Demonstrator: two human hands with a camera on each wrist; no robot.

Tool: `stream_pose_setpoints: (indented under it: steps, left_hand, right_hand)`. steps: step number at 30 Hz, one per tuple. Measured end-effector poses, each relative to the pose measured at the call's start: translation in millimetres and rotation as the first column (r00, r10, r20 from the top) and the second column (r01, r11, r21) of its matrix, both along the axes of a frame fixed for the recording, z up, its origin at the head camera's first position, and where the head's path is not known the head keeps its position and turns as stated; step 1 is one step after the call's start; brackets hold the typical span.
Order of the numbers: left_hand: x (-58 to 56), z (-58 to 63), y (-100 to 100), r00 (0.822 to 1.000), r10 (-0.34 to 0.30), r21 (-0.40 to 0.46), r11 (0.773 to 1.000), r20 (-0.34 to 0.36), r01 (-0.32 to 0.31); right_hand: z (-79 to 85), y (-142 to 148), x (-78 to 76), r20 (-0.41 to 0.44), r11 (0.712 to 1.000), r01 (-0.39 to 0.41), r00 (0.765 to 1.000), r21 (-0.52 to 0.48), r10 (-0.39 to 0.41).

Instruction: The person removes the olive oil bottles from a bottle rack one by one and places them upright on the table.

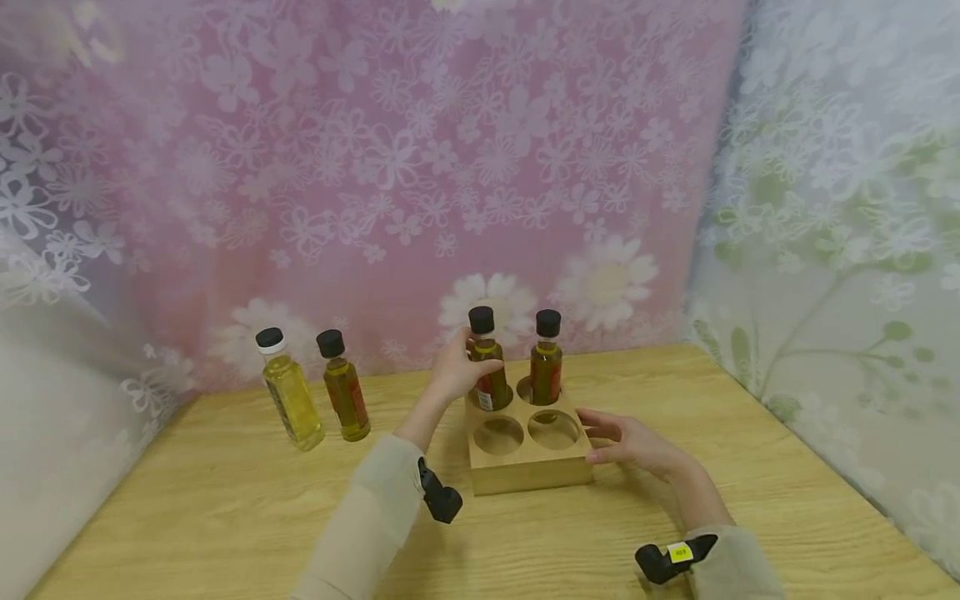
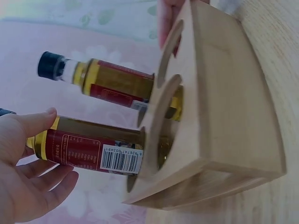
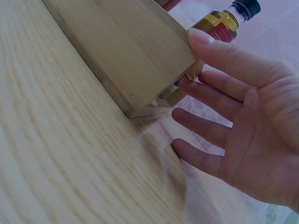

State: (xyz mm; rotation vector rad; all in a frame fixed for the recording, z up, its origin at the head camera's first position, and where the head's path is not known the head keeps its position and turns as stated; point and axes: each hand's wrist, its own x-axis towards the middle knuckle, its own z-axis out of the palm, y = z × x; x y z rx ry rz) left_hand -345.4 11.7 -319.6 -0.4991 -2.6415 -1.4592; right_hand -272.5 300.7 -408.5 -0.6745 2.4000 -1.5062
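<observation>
My left hand (image 1: 459, 368) holds an oil bottle (image 2: 88, 147) by its upper part, thumb on one side and fingers curled round the other. This dark-capped bottle with a red label and barcode stands in the back left hole of a wooden rack (image 1: 531, 477). In the back right hole stands a similar oil bottle (image 1: 546, 367). The rack's two front holes hold no bottle. At the rack's right side is my right hand (image 1: 637, 446), its thumb at the front corner and its fingers spread and loosely bent along the open side, as the right wrist view shows.
Left of the rack, a clear bottle of yellow oil (image 1: 294, 404) and a darker red-labelled oil bottle (image 1: 347, 400) stand on the wooden table (image 1: 225, 517). A pink flowered curtain (image 1: 420, 167) hangs behind; a pale curtain (image 1: 840, 250) borders the right.
</observation>
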Motion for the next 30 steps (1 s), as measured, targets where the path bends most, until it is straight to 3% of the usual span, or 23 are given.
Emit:
stream_pose_setpoints:
  steps: [7, 14, 21, 30]
  left_hand:
    - [2.6, 21.1, -20.0, 0.995, 0.038, 0.088, 0.996, -0.088, -0.03]
    - [20.6, 36.9, -45.7, 0.992, 0.055, 0.128, 0.991, -0.112, -0.041]
    - [41.1, 38.1, -75.0, 0.989, 0.091, 0.043, 0.995, -0.119, -0.086]
    - [61.0, 29.8, -114.4, 0.984, 0.115, -0.018, 0.993, -0.139, -0.118]
  right_hand:
    - [2.2, 0.5, -1.7, 0.014, 1.0, -0.015, 1.0, -0.018, 0.015]
    - [0.8, -0.5, -1.4, 0.015, 1.0, -0.008, 1.0, -0.011, 0.008]
    - [-0.5, -1.0, -0.8, 0.015, 1.0, -0.013, 1.0, -0.009, 0.013]
    - [1.6, -0.3, -1.4, -0.001, 0.999, -0.03, 1.0, -0.012, 0.03]
